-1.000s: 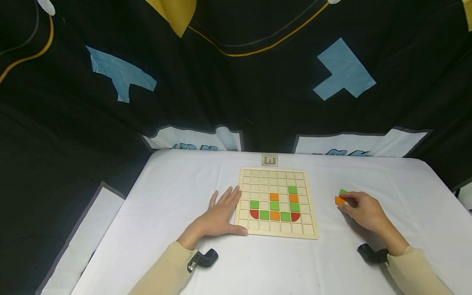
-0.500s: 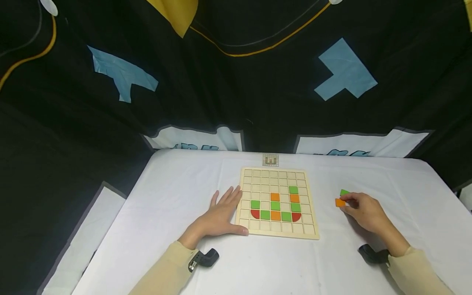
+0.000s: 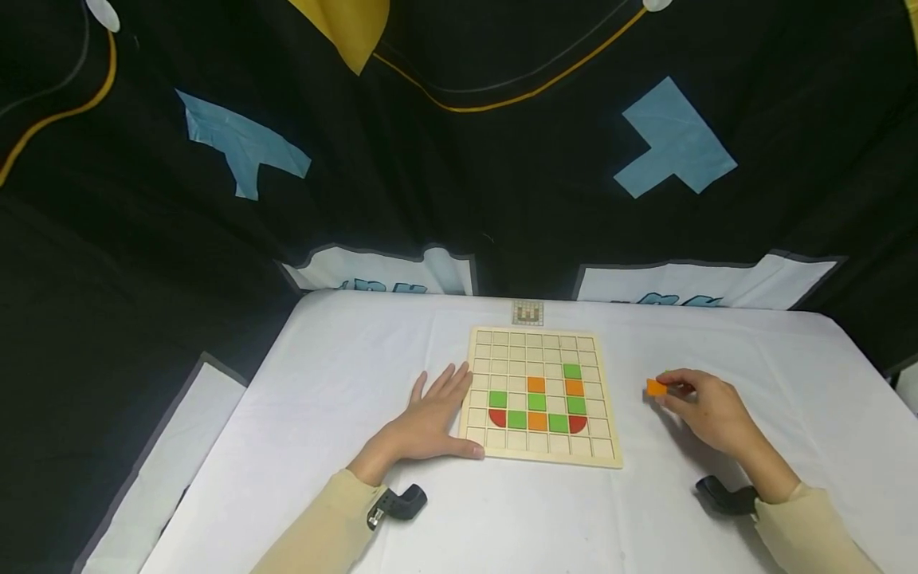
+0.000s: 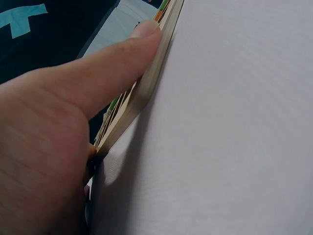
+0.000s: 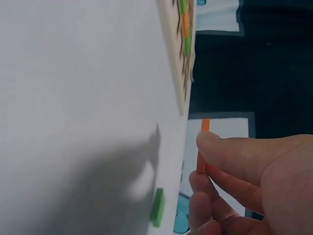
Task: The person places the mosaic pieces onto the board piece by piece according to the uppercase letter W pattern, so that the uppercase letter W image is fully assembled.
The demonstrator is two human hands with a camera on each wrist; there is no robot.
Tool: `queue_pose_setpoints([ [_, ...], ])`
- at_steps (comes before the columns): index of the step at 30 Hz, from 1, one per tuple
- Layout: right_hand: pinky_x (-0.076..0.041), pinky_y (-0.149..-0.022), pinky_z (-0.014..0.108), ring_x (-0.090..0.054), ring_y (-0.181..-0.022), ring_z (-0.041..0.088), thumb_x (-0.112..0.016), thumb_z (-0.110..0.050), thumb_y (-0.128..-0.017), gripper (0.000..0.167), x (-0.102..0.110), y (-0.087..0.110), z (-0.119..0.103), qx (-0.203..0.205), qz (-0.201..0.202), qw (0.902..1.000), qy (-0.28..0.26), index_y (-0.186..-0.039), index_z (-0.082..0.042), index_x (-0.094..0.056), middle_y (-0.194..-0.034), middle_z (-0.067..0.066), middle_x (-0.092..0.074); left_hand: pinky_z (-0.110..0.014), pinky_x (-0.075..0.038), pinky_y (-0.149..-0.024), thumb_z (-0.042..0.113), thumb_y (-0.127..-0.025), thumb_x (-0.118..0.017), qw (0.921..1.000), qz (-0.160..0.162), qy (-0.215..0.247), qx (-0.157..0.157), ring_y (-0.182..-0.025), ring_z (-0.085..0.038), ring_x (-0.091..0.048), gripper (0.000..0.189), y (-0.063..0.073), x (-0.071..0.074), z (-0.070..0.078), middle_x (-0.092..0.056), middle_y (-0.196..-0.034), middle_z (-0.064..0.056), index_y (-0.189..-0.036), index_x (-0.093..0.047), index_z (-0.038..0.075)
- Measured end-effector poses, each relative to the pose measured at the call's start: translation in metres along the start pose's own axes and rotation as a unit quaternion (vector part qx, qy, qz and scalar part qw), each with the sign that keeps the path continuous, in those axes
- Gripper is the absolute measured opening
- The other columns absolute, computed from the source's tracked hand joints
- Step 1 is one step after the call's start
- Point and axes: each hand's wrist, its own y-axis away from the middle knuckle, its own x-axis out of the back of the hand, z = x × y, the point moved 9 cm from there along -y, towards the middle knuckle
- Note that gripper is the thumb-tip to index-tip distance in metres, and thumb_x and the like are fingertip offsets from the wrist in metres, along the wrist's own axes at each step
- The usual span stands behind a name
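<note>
A wooden grid board (image 3: 541, 454) lies on the white table, with green and orange square tiles and two red quarter-round tiles set in its cells. My left hand (image 3: 423, 422) rests spread at the board's left edge, its thumb over the near corner in the left wrist view. To the right of the board, my right hand (image 3: 710, 410) pinches an orange square tile (image 5: 202, 152) between thumb and fingers, lifted off the table. Below it a green tile (image 5: 157, 207) lies on the cloth; in the head view the fingers mostly cover it.
A small card with a grid pattern (image 3: 527, 312) lies behind the board. The white table (image 3: 344, 343) reaches back to a dark curtain (image 3: 445, 199). A black wrist device (image 3: 405, 502) sits at the left cuff and another (image 3: 724, 496) at the right.
My right hand has lifted the orange tile from beside the green one and moved it slightly left. The left hand stays at the board's edge.
</note>
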Motion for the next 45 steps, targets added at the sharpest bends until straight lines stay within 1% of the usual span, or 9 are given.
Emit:
queue_pose_setpoints([
  [2, -0.046, -0.060, 0.033, -0.058, -0.085, 0.030, -0.074, -0.011, -0.090, 0.034, 0.002, 0.000, -0.006, 0.009, 0.004, 0.9999, -0.006, -0.119, 0.005, -0.067, -0.105, 0.023, -0.066, -0.061, 0.007, -0.118, 0.071, -0.076, -0.073, 1.0000, 0.000, 0.001, 0.001, -0.155, -0.030, 0.000, 0.121, 0.000, 0.000, 0.001, -0.009, -0.169, -0.009, -0.161, -0.017, 0.005],
  [5, -0.043, -0.059, 0.031, -0.055, -0.081, 0.027, -0.074, -0.013, -0.090, 0.033, 0.003, 0.001, -0.016, 0.020, 0.010, 0.9996, -0.016, -0.119, 0.003, -0.068, -0.103, 0.020, -0.066, -0.061, 0.007, -0.118, 0.071, -0.076, -0.072, 1.0000, -0.001, 0.003, 0.001, -0.155, -0.029, 0.000, 0.121, 0.000, 0.000, 0.001, -0.008, -0.169, -0.009, -0.161, -0.017, 0.005],
  [13, -0.045, -0.066, 0.034, -0.057, -0.089, 0.031, -0.074, -0.011, -0.089, 0.030, 0.001, -0.005, -0.041, 0.047, 0.027, 0.9980, -0.032, -0.117, -0.001, -0.071, -0.107, 0.019, -0.067, -0.060, 0.007, -0.119, 0.071, -0.076, -0.073, 1.0000, 0.001, 0.004, 0.001, -0.155, -0.029, 0.000, 0.122, 0.001, 0.001, 0.002, -0.008, -0.169, -0.009, -0.161, -0.016, 0.005],
  [17, -0.045, -0.067, 0.034, -0.056, -0.085, 0.028, -0.073, -0.011, -0.090, 0.030, -0.004, -0.009, -0.053, 0.053, 0.026, 0.9975, -0.040, -0.118, -0.002, -0.071, -0.108, 0.018, -0.067, -0.060, 0.007, -0.119, 0.070, -0.076, -0.073, 1.0000, 0.000, 0.003, 0.003, -0.155, -0.029, 0.000, 0.121, 0.001, 0.001, 0.002, -0.008, -0.169, -0.009, -0.161, -0.016, 0.005],
  [23, -0.045, -0.068, 0.035, -0.056, -0.085, 0.025, -0.075, -0.011, -0.089, 0.029, -0.011, -0.011, -0.071, 0.066, 0.028, 0.9960, -0.053, -0.117, -0.002, -0.072, -0.109, 0.016, -0.068, -0.060, 0.007, -0.119, 0.071, -0.076, -0.072, 1.0000, -0.003, -0.001, 0.003, -0.155, -0.029, 0.000, 0.122, 0.001, 0.000, 0.001, -0.008, -0.169, -0.009, -0.161, -0.016, 0.005],
  [30, -0.044, -0.067, 0.034, -0.055, -0.083, 0.024, -0.076, -0.014, -0.090, 0.029, -0.021, -0.014, -0.088, 0.081, 0.018, 0.9945, -0.064, -0.116, -0.004, -0.072, -0.111, 0.016, -0.067, -0.060, 0.007, -0.119, 0.071, -0.076, -0.072, 1.0000, -0.002, -0.002, 0.003, -0.155, -0.029, 0.000, 0.122, 0.000, -0.001, 0.000, -0.008, -0.169, -0.009, -0.161, -0.016, 0.005],
  [36, -0.047, -0.069, 0.035, -0.059, -0.088, 0.024, -0.077, -0.013, -0.090, 0.027, -0.032, -0.015, -0.101, 0.095, 0.008, 0.9921, -0.082, -0.114, -0.004, -0.073, -0.113, 0.014, -0.069, -0.061, 0.007, -0.118, 0.071, -0.076, -0.072, 1.0000, -0.002, -0.003, -0.001, -0.155, -0.029, 0.000, 0.122, 0.000, -0.001, 0.000, -0.008, -0.169, -0.009, -0.161, -0.016, 0.005],
  [40, -0.048, -0.073, 0.036, -0.059, -0.089, 0.024, -0.077, -0.013, -0.089, 0.026, -0.037, -0.018, -0.109, 0.103, 0.006, 0.9910, -0.085, -0.113, -0.005, -0.073, -0.112, 0.012, -0.069, -0.061, 0.008, -0.118, 0.071, -0.076, -0.072, 1.0000, -0.001, -0.001, -0.001, -0.155, -0.029, 0.000, 0.122, 0.000, -0.001, 0.000, -0.008, -0.169, -0.009, -0.161, -0.016, 0.005],
  [45, -0.047, -0.070, 0.035, -0.057, -0.086, 0.022, -0.079, -0.014, -0.088, 0.026, -0.047, -0.021, -0.121, 0.107, 0.000, 0.9896, -0.096, -0.112, -0.006, -0.073, -0.106, 0.007, -0.069, -0.061, 0.008, -0.118, 0.070, -0.076, -0.073, 1.0000, -0.003, 0.002, 0.000, -0.155, -0.030, 0.001, 0.121, 0.000, 0.000, 0.001, -0.008, -0.169, -0.010, -0.161, -0.016, 0.004],
])
